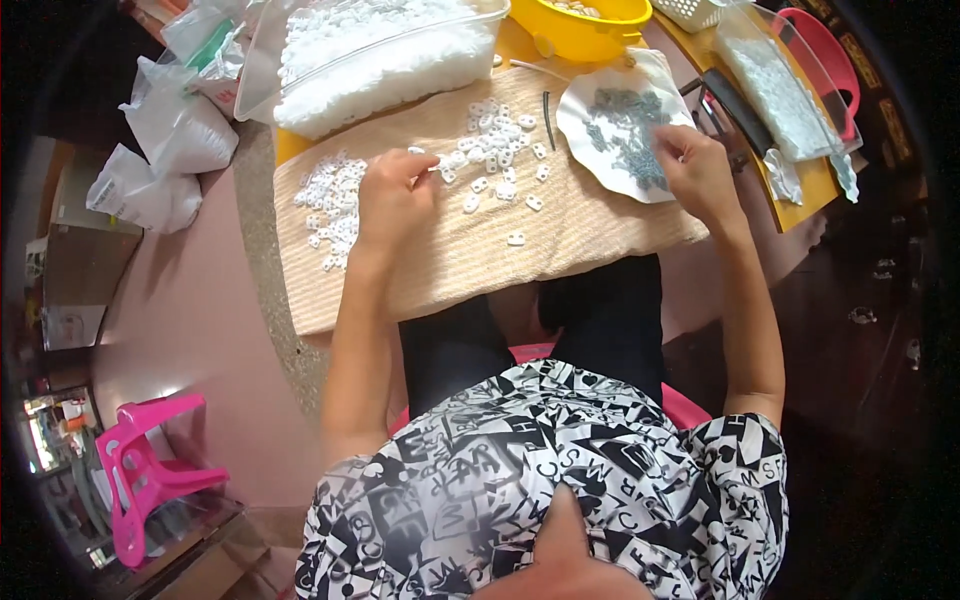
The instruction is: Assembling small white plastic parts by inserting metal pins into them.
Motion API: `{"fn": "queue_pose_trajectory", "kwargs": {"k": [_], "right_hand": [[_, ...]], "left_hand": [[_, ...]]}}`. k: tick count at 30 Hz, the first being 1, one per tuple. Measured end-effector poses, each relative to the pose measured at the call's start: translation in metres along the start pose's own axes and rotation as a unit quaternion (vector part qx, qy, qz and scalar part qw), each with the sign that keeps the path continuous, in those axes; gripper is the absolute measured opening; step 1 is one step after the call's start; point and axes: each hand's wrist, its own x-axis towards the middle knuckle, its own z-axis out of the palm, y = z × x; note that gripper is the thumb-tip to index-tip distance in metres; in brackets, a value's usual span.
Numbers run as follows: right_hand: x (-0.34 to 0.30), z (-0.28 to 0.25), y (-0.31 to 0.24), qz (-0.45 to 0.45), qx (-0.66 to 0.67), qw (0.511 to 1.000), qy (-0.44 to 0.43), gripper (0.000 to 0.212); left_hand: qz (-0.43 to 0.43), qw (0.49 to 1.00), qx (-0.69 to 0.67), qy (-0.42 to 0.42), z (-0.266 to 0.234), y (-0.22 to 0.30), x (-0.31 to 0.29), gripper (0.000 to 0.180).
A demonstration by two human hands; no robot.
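Note:
Small white plastic pieces with holes lie on a beige ribbed cloth, in a dense pile (330, 195) at the left and a looser group (492, 140) in the middle. Between the two, my left hand (397, 190) is closed, thumb and finger pinched at a small white plastic piece at the loose group's edge. My right hand (697, 172) is over the right side of a white sheet (590, 165) holding a heap of small grey metal parts (630, 125). Its fingers are bent together; whatever they hold is too small to make out. A thin black stick (548, 120) lies beside the sheet.
A clear bin (390, 65) heaped with white pieces stands at the back left, a yellow basin (580, 28) at the back. Another clear box (765, 90) is on a yellow surface at right. White bags (180, 120) and a pink stool (150, 470) are at left.

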Motion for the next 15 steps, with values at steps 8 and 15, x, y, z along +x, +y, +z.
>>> {"fn": "queue_pose_trajectory", "kwargs": {"k": [8, 15], "right_hand": [[0.004, 0.022, 0.004, -0.101, -0.126, 0.983, -0.084, 0.017], [0.004, 0.035, 0.010, -0.104, -0.156, 0.980, -0.063, 0.009]], "left_hand": [[0.039, 0.990, 0.131, -0.026, 0.018, -0.005, 0.008, 0.011], [0.068, 0.996, 0.055, -0.016, 0.020, -0.001, 0.004, 0.008]]}}
